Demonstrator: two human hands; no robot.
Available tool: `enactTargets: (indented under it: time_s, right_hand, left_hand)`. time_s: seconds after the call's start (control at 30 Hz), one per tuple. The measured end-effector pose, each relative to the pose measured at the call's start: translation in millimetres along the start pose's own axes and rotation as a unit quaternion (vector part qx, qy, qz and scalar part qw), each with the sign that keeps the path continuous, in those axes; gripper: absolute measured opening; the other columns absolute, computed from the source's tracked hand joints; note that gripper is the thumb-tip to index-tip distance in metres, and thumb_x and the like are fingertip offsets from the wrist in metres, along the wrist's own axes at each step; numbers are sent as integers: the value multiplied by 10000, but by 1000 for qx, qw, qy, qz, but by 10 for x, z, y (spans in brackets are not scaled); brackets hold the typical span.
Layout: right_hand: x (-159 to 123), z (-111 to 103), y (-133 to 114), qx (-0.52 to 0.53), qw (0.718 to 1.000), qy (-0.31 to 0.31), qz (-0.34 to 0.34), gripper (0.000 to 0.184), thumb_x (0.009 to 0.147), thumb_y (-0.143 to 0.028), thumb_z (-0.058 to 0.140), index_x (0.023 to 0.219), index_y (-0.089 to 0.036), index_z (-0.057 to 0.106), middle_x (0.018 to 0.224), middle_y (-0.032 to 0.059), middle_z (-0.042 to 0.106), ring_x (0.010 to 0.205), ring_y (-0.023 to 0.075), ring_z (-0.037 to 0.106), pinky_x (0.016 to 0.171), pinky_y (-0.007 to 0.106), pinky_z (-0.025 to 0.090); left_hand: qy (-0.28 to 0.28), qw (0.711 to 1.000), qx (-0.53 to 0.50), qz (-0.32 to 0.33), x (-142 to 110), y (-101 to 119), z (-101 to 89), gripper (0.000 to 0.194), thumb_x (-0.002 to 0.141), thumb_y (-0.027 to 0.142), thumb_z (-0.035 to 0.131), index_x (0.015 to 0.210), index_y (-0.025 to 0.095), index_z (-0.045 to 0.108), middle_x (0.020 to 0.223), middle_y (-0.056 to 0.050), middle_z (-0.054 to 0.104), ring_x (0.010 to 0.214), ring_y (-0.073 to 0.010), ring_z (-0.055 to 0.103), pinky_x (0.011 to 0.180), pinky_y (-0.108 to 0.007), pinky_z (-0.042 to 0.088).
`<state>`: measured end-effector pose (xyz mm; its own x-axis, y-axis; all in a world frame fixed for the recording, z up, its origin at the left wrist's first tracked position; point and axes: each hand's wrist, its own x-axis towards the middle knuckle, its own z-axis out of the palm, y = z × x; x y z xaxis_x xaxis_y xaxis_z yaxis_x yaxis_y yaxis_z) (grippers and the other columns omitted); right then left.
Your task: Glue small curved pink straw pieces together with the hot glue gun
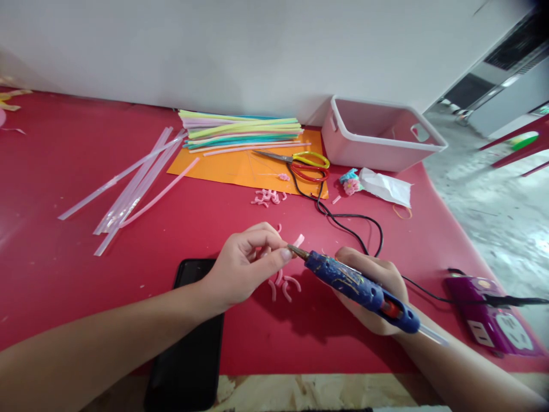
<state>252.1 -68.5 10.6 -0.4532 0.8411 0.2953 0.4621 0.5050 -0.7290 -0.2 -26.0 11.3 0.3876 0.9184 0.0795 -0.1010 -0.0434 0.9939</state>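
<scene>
My right hand (pixel 377 274) is wrapped round a blue hot glue gun (pixel 347 277), with a clear glue stick (pixel 433 335) poking out of its back end. The gun's metal nozzle reaches the fingertips of my left hand (pixel 249 260). Thumb and fingers of that hand are pinched together, and what sits between them is too small or hidden to make out. Below the hands, several short curled pink pieces (pixel 287 286) lie on the red table (pixel 266 349). A second heap of pink pieces (pixel 268 197) lies farther back.
Scissors (pixel 309 163) and a bundle of coloured pipe cleaners (pixel 244 131) lie on orange card (pixel 223 171). Clear glue sticks (pixel 137 183) are at left, a black phone (pixel 189 343) under my left forearm. A pink bin (pixel 377 143), black cord (pixel 351 216) and purple box (pixel 493 315) are at right.
</scene>
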Motion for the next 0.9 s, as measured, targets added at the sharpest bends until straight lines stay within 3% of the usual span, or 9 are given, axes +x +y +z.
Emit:
enactTargets:
  time_s: [0.37, 0.9]
  right_hand:
    - [-6, 5, -7, 0, 1000, 9, 10, 175, 814, -146, 651, 931, -256, 581, 772, 12, 626, 604, 163, 604, 511, 287, 467]
    - [-13, 12, -47, -28, 999, 28, 34, 122, 838, -187, 644, 915, -256, 580, 742, -13, 623, 485, 114, 502, 434, 260, 394]
  left_hand:
    - [-2, 1000, -11, -4, -5, 12, 4, 179, 889, 248, 698, 727, 179, 668, 760, 17, 528, 689, -109, 481, 640, -284, 364]
    - [15, 1000, -4, -7, 9, 44, 19, 156, 879, 243, 699, 731, 195, 712, 738, 13, 529, 685, -113, 499, 677, -281, 406]
